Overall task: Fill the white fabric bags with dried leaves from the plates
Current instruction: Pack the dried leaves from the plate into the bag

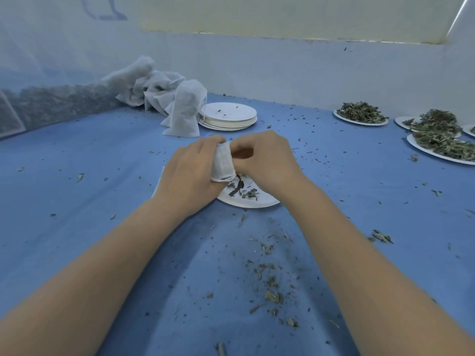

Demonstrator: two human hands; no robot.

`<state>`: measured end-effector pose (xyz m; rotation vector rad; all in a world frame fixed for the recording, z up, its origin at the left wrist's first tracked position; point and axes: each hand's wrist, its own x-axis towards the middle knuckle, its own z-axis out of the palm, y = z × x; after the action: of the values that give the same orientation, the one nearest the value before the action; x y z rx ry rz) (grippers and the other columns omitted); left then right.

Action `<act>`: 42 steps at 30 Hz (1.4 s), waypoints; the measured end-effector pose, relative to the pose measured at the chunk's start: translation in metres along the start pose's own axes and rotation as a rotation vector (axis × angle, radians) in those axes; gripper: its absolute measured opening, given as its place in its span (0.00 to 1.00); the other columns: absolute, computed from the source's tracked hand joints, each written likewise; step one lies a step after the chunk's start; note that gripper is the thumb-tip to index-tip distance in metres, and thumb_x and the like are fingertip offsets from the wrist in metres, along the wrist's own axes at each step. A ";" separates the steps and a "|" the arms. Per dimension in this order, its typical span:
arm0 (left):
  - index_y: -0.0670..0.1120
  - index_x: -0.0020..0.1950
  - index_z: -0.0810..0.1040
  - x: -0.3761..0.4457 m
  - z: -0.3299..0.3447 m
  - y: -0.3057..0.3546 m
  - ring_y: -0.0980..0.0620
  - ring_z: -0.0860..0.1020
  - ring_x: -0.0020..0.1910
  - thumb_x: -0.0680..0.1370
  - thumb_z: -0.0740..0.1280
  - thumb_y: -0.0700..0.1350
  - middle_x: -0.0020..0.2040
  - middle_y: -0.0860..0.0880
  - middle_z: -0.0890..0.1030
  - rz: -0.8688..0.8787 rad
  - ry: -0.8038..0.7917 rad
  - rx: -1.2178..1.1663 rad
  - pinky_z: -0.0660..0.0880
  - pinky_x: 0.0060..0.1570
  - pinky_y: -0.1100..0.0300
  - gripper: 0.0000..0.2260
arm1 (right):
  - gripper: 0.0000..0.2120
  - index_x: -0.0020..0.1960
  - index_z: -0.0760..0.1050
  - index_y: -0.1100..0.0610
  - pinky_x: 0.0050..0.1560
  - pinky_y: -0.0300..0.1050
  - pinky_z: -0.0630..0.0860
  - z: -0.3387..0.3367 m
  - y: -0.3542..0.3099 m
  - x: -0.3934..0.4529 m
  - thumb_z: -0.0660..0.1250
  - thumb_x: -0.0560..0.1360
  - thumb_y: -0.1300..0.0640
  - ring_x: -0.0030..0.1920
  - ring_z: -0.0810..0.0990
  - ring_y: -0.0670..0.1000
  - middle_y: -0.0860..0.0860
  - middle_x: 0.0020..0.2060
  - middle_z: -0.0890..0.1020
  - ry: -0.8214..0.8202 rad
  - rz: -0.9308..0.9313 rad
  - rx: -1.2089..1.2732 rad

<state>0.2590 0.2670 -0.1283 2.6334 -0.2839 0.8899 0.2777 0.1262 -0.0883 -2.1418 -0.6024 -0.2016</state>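
Note:
Both hands meet over a white paper plate point(259, 201) in the middle of the blue cloth. My left hand point(191, 173) grips a small white fabric bag point(223, 163) from the left. My right hand point(264, 160) pinches the bag's upper edge from the right, fingers curled. A few dark dried leaves point(241, 188) lie on the plate just below the bag's open mouth. The bag's inside is hidden. Three more plates heaped with dried leaves point(361, 113) point(437, 122) point(444, 146) sit at the far right.
A stack of white plates point(227, 116) stands behind the hands. Filled white bags point(183, 111) and crumpled ones point(151, 86) lie to its left by a mesh sack of leaves point(54, 104). Leaf crumbs point(270, 278) litter the blue cloth.

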 end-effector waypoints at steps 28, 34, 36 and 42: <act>0.41 0.61 0.74 0.002 0.000 0.001 0.39 0.74 0.49 0.72 0.70 0.47 0.53 0.42 0.78 -0.054 0.171 0.081 0.60 0.42 0.58 0.20 | 0.22 0.62 0.71 0.60 0.43 0.42 0.82 -0.008 0.014 -0.005 0.72 0.70 0.67 0.38 0.84 0.54 0.58 0.45 0.84 -0.133 0.280 0.578; 0.39 0.60 0.75 0.001 -0.002 0.002 0.37 0.76 0.46 0.69 0.73 0.43 0.50 0.39 0.80 0.012 0.138 0.088 0.65 0.41 0.54 0.21 | 0.07 0.46 0.83 0.56 0.45 0.37 0.80 -0.019 0.014 -0.003 0.73 0.70 0.64 0.37 0.84 0.47 0.50 0.37 0.85 -0.035 0.144 0.438; 0.37 0.55 0.77 0.001 -0.003 0.004 0.37 0.77 0.40 0.69 0.73 0.44 0.44 0.38 0.80 0.070 0.139 0.079 0.66 0.39 0.55 0.19 | 0.08 0.44 0.84 0.50 0.45 0.30 0.77 -0.016 0.009 -0.002 0.74 0.69 0.62 0.36 0.81 0.39 0.41 0.36 0.84 -0.043 0.044 0.175; 0.34 0.54 0.77 0.001 0.000 0.004 0.38 0.79 0.38 0.66 0.76 0.41 0.42 0.38 0.81 0.124 0.136 0.060 0.73 0.39 0.50 0.20 | 0.07 0.42 0.84 0.56 0.36 0.36 0.67 -0.007 -0.007 -0.002 0.68 0.70 0.65 0.33 0.69 0.44 0.53 0.33 0.82 -0.076 -0.183 -0.197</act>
<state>0.2580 0.2634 -0.1266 2.6176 -0.3940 1.1286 0.2732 0.1238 -0.0795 -2.2916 -0.8547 -0.2905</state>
